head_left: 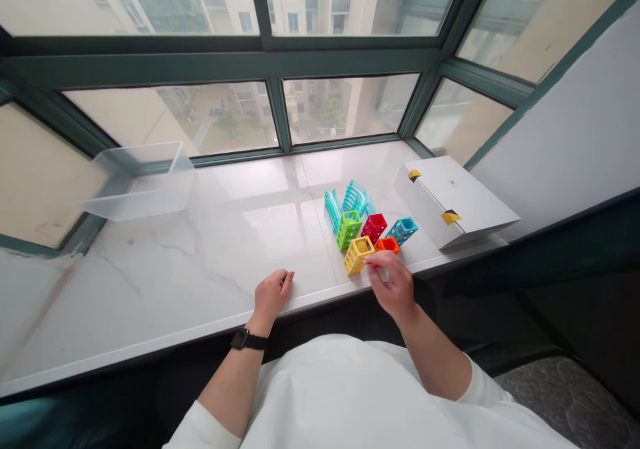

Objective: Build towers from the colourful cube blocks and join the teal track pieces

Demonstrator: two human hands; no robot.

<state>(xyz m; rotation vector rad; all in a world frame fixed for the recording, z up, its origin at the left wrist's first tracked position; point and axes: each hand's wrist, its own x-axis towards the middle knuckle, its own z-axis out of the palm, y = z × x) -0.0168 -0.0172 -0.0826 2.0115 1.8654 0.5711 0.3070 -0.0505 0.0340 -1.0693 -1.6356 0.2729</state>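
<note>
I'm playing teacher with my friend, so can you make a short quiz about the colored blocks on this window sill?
1. Which one stands between the green block and the blue block?
A. the red block
B. the orange block
C. the yellow block

2. True or false: the black watch is on the right wrist.

3. How many yellow tape pieces can you see on the white cardboard box?

Key:
1. A
2. False, it is on the left wrist.
3. Two
</note>
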